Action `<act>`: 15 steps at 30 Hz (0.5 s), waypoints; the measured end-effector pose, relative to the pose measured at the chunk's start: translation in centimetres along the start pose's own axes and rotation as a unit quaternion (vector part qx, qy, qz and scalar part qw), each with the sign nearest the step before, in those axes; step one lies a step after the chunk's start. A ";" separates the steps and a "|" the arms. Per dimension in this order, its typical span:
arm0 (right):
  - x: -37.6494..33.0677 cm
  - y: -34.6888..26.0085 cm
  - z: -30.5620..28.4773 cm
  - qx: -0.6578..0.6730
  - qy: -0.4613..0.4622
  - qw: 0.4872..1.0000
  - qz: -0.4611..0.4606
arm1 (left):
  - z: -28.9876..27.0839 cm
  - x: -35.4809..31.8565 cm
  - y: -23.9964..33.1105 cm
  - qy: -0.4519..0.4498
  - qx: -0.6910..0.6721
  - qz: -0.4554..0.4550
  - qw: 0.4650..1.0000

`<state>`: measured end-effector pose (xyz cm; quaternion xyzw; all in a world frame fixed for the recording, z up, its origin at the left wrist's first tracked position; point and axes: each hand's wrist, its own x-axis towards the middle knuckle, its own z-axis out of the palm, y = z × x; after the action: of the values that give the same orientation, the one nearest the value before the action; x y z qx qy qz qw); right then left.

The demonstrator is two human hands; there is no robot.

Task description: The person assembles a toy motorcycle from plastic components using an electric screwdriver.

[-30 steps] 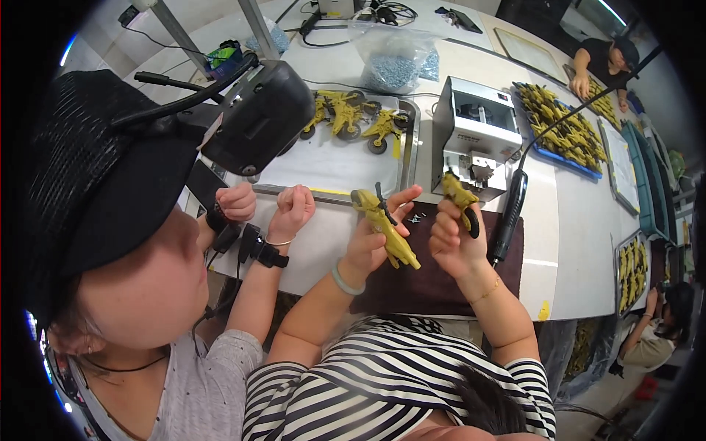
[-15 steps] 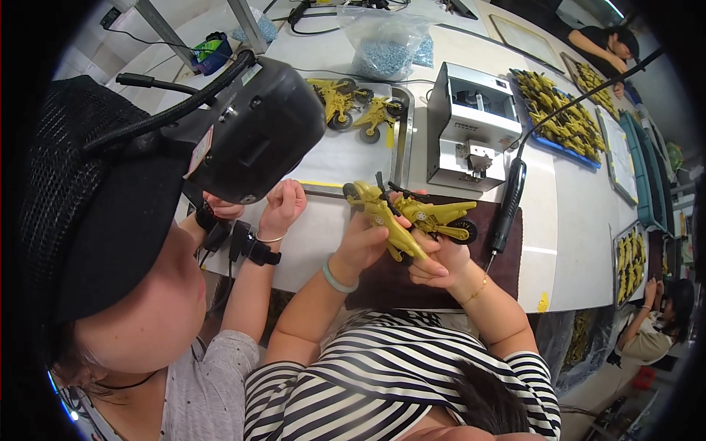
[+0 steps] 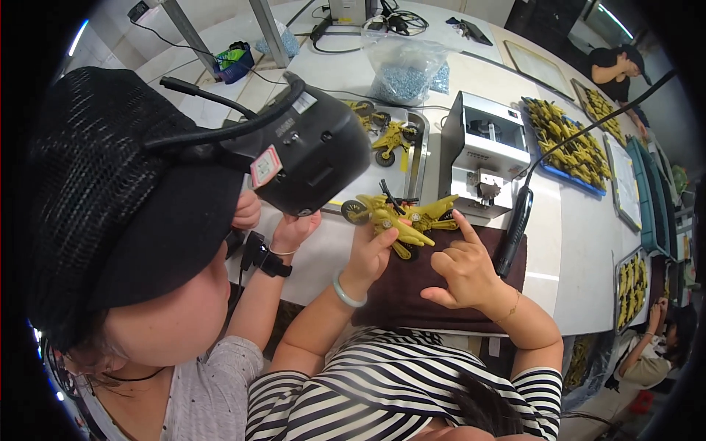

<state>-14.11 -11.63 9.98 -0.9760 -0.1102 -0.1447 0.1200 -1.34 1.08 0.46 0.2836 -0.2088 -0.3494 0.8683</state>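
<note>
My left hand (image 3: 365,261) holds two olive-yellow toy motorcycles with black wheels and handlebars, the thumb pressing on the near toy motorcycle (image 3: 407,234). The far toy motorcycle (image 3: 430,211) sits close behind it, and the two overlap, so part of the far one is hidden. My right hand (image 3: 471,273) grips nothing. Its index finger stretches toward the rear wheel of the far motorcycle and reaches it or nearly so; the thumb sticks out and the other fingers are curled. Both hands are above a dark brown mat (image 3: 397,290).
A co-worker in a black cap and head-worn device (image 3: 316,154) leans in close on the left. Ahead are a metal tray (image 3: 421,158) of toy motorcycles, a grey-white machine (image 3: 485,154) and a bag of blue-grey bits (image 3: 403,81). A black electric screwdriver (image 3: 515,231) hangs right of the mat.
My right hand has let go of the motorcycles and drawn back to the right, its index finger now extended. The left hand keeps hold of both. The co-worker's head has come nearer.
</note>
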 end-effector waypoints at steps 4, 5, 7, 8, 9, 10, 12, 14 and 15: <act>0.1 0.3 0.8 -0.001 0.015 1.000 0.003 | 0.8 0.3 0.3 -0.001 -0.009 0.005 1.000; 0.1 0.2 0.9 0.005 0.028 1.000 -0.006 | 0.6 0.1 0.4 0.001 -0.016 -0.004 1.000; 0.1 0.2 1.0 0.008 0.040 0.999 -0.015 | 0.5 0.1 0.3 0.002 -0.024 -0.011 1.000; 0.1 0.3 1.1 0.010 0.044 0.999 -0.018 | 0.5 0.1 0.2 0.002 -0.018 -0.008 1.000; 0.2 0.3 1.2 0.013 0.048 0.999 -0.021 | 0.5 0.1 0.1 0.003 -0.012 -0.004 1.000; 0.2 0.3 1.2 0.014 0.049 0.999 -0.021 | 0.5 0.1 0.2 0.003 -0.011 -0.003 1.000; 0.2 0.4 1.2 0.012 0.042 0.999 -0.022 | 0.5 0.2 0.3 0.003 -0.020 -0.016 1.000; 0.2 0.3 1.2 0.015 0.046 0.999 -0.022 | 0.6 0.1 0.4 0.006 -0.020 -0.015 1.000; 0.2 0.2 1.3 0.018 0.050 0.998 -0.021 | 0.7 0.1 0.4 0.007 -0.020 -0.014 1.000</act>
<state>-13.51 -11.46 8.84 -0.9627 -0.1273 -0.1934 0.1401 -1.47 1.01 1.27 0.2718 -0.1915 -0.3636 0.8702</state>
